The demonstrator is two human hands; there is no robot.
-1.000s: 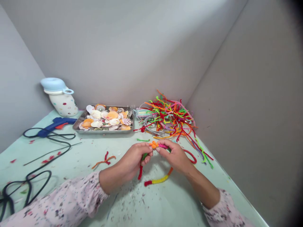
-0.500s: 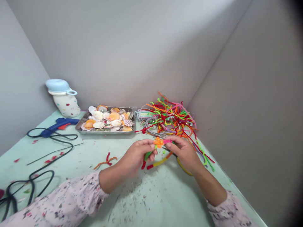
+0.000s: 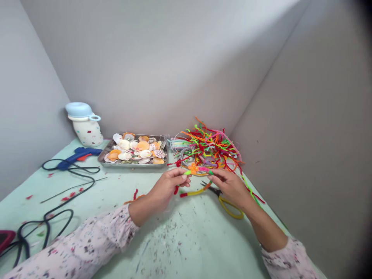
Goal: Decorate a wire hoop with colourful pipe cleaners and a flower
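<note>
Between my hands stretches a multicoloured pipe cleaner band with an orange flower at its middle. My left hand pinches the band's light green part beside the flower. A red end hangs below those fingers. My right hand is closed on the green part past the pink stretch. From near my right fingers a yellow length with a red tip curves down to the left. Scissors with yellow handles lie under and beside my right hand, dark blades pointing up-left.
A metal tray of seashells stands at the back, next to a heap of pipe cleaners. On the left are a blue glue gun, a black cord and a white bottle. Orange-red pipe cleaner pieces lie by my left forearm.
My right hand's grip has shifted from the pink part to the green part farther from the flower. More of the band and the scissors shows. The whole view has shifted slightly.
</note>
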